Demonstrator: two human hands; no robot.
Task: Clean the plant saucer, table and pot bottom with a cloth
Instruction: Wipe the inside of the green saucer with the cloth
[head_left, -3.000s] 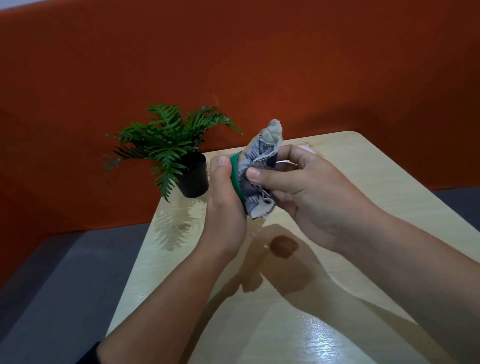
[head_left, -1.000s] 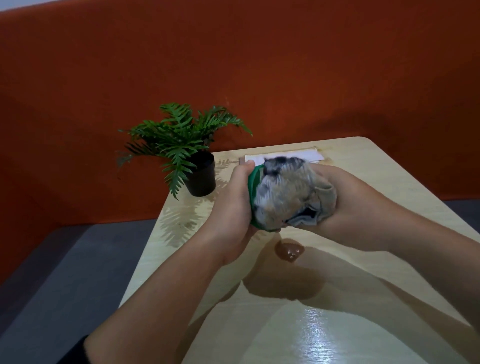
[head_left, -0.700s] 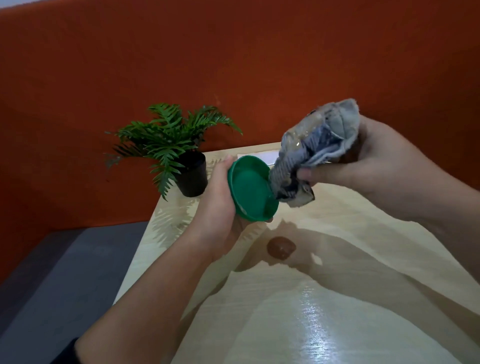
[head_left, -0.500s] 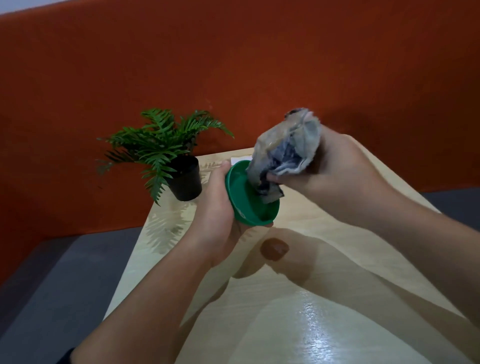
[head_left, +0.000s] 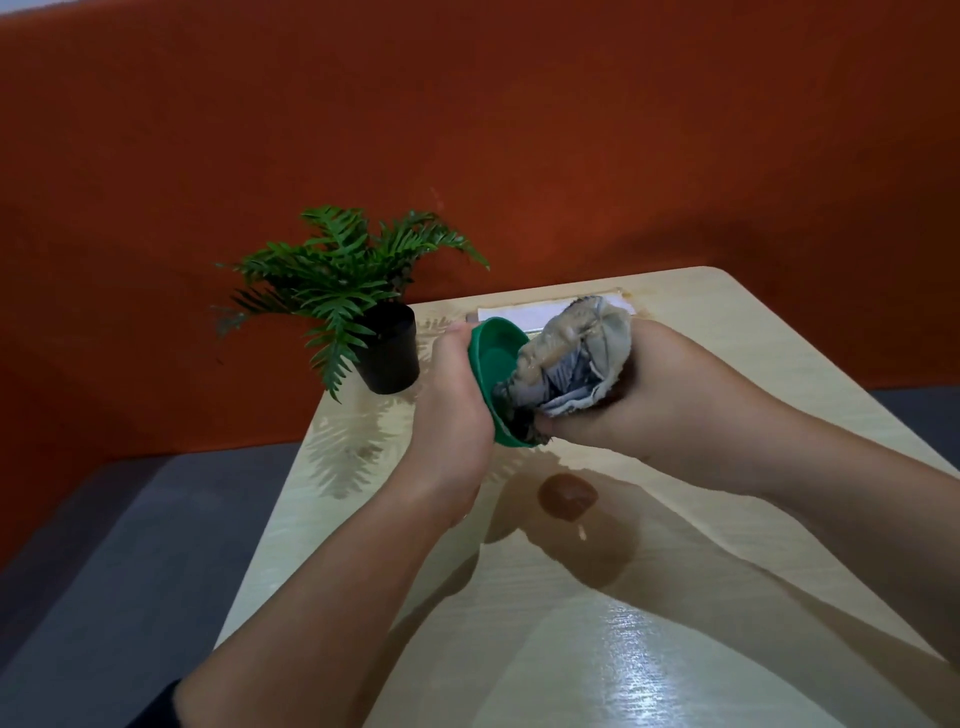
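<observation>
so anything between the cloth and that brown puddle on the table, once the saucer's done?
Nothing visible. The right hand holds the cloth against the saucer gripped by the left hand, above the table. The brown puddle lies just below them, uncovered. The potted plant stands off to the left.

No lettering, label, brand mark or number can be read anywhere: the white paper strip lying on the surface just beyond the hands shows blank, the green saucer and the crumpled cloth carry no legible print, and the black pot beside them is plain
</observation>
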